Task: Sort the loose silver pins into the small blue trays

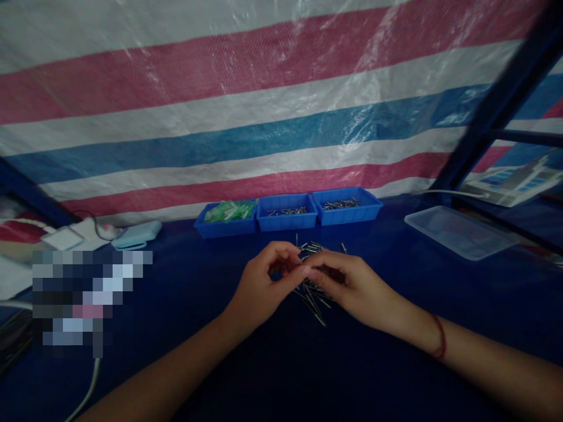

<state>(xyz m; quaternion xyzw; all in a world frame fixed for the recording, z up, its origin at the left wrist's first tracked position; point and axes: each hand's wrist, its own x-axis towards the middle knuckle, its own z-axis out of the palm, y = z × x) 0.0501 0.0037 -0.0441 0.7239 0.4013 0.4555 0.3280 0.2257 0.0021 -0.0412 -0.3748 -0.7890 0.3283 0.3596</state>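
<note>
My left hand (270,278) and my right hand (347,281) meet over a loose pile of thin metal pins (314,299) on the dark blue tabletop (281,369). Thumb and fingers of each hand are pinched, and the fingertips of both touch in the middle. Whatever is between them is too small or too hidden to make out. The pins look like slim silvery rods, lying in many directions behind and below my fingers. Part of the pile is covered by my hands.
Behind the pile stand three blue bins in a row: a left bin (226,228) with green plastic packets (231,211), a middle bin (287,221) and a right bin (352,215) with small metal pieces. A translucent lid (460,231) lies right; a power strip (88,234) and cables left.
</note>
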